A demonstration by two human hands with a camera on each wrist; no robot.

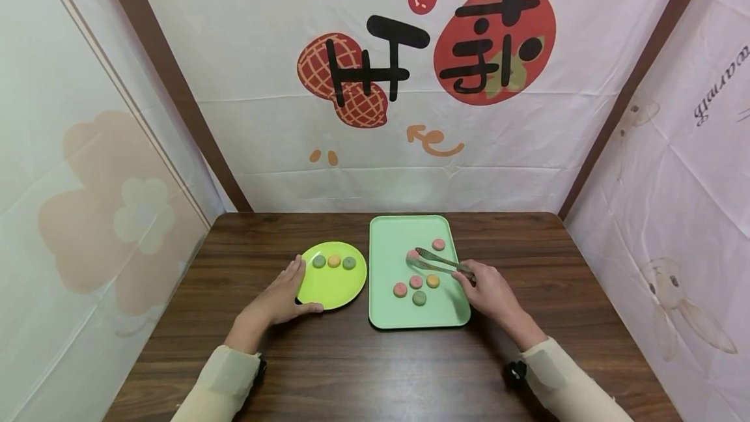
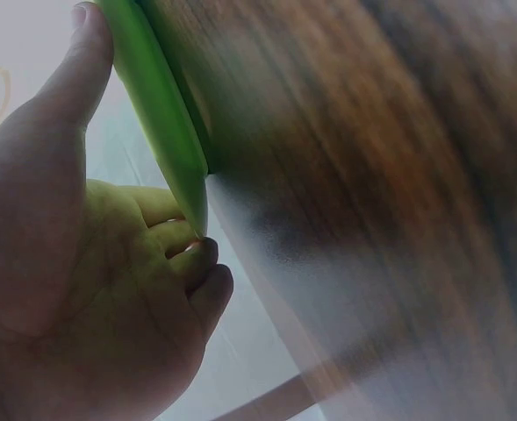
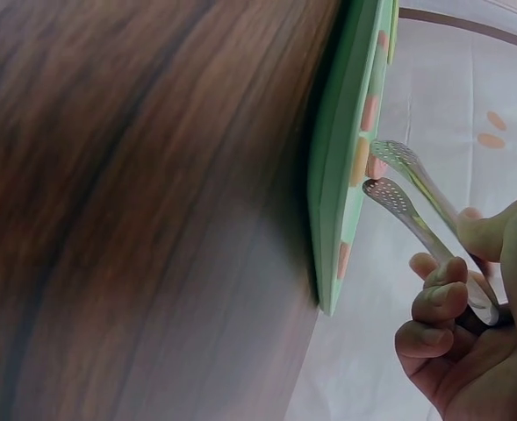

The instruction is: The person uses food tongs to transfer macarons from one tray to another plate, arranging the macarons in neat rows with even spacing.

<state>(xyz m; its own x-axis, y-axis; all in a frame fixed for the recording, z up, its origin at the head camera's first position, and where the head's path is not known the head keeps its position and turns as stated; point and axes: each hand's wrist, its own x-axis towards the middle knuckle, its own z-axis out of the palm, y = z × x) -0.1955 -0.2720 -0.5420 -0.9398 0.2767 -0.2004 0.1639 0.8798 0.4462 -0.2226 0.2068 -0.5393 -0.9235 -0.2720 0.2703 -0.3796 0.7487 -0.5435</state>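
Note:
In the head view my left hand point(image 1: 284, 292) touches the left rim of a round yellow-green plate point(image 1: 330, 288), thumb and fingers spread along its edge. In a row on the plate lie a green macaron point(image 1: 319, 261), a yellow macaron point(image 1: 334, 261) and another green macaron point(image 1: 349, 263). My right hand point(image 1: 489, 290) holds metal tongs point(image 1: 442, 259) over the mint-green tray point(image 1: 387, 239). The tong tips stand apart at a pink macaron point(image 1: 413, 255); whether they touch it I cannot tell. The right wrist view shows fingers and thumb around the tongs point(image 3: 425, 228).
Also on the tray are a pink macaron point(image 1: 439, 245) at the back, two more pink ones nearer the front, a yellow macaron point(image 1: 433, 281) and a green macaron point(image 1: 419, 298). The dark wooden table point(image 1: 404, 370) ends at a printed white cloth point(image 1: 234, 83).

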